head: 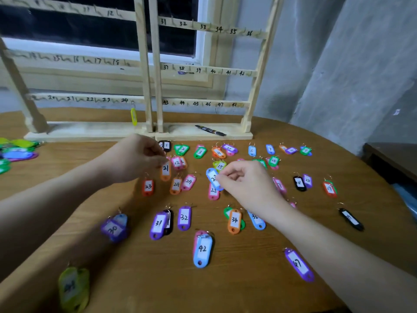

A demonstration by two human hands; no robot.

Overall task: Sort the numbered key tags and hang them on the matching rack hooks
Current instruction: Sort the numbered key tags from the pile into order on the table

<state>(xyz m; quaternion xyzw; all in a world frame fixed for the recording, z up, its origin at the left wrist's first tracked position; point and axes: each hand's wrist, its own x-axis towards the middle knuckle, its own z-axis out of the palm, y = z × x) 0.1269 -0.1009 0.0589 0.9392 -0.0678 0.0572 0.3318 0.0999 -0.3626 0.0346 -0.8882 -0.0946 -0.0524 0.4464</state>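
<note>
Key tags: several dozen, coloured plastic with white numbered labels and small rings, laid in rough number rows across the middle of the frame on the table [270,256].
- Orange tag 21 [165,171]: left of centre, its top held by the left hand [137,158], whose fingers are curled and pinch at the ring.
- Blue tag [213,178]: centre of frame, pinched at its lower end by the right hand [243,179]; number partly covered, begins with 2.
- Yellow tag [133,116]: already hung, at the hook by 24 on the lowest left rail.
- Unsorted heap [15,152]: green, blue and purple tags at the left edge.

Rack [149,71]: two wooden frames side by side across the top of the frame, rails marked by hand up to 48; almost every hook bare, so hanging has barely begun.

Marker pen [209,130]: on the right-hand rack base.

Risks, as judged: tags lie close and some overlap, so a lifted ring may snag and drag a neighbour out of its row; a forearm reaching for the rack could sweep the near rows; blurred or hidden numbers invite a wrong hook.

Room: bare wood at lower centre and lower right; the table's curved edge runs down the right, with tags 29 [330,188] and 47 [299,264] nearest it.
</note>
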